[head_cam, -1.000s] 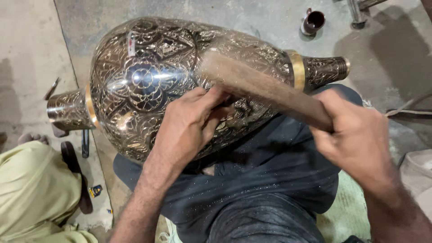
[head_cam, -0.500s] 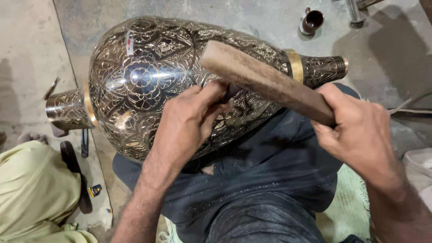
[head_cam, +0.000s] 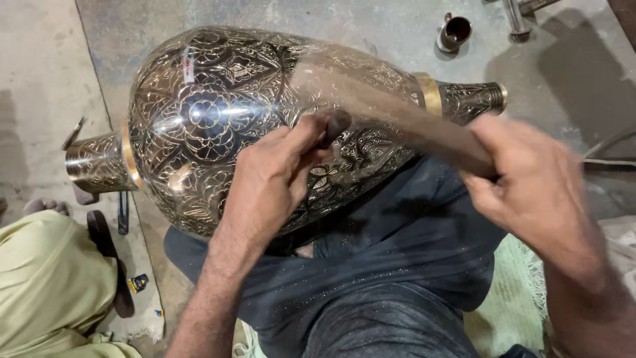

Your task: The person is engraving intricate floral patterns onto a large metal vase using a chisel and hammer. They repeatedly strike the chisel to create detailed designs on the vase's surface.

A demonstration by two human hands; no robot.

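A large engraved metal vase (head_cam: 218, 119) lies on its side across the person's lap, its long axis running left to right, narrow neck pointing right. The left hand (head_cam: 275, 179) rests on the vase's belly, fingers (head_cam: 311, 132) closed around a small dark punch (head_cam: 334, 126). The right hand (head_cam: 530, 185), beside the neck, grips a motion-blurred wooden mallet (head_cam: 397, 113). The vase's surface is shiny, dark, and covered in floral patterns.

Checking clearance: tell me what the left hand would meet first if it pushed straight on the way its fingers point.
Probably the engraved metal vase: the left hand holds a small dark tool already resting against its surface, as far as depth shows.
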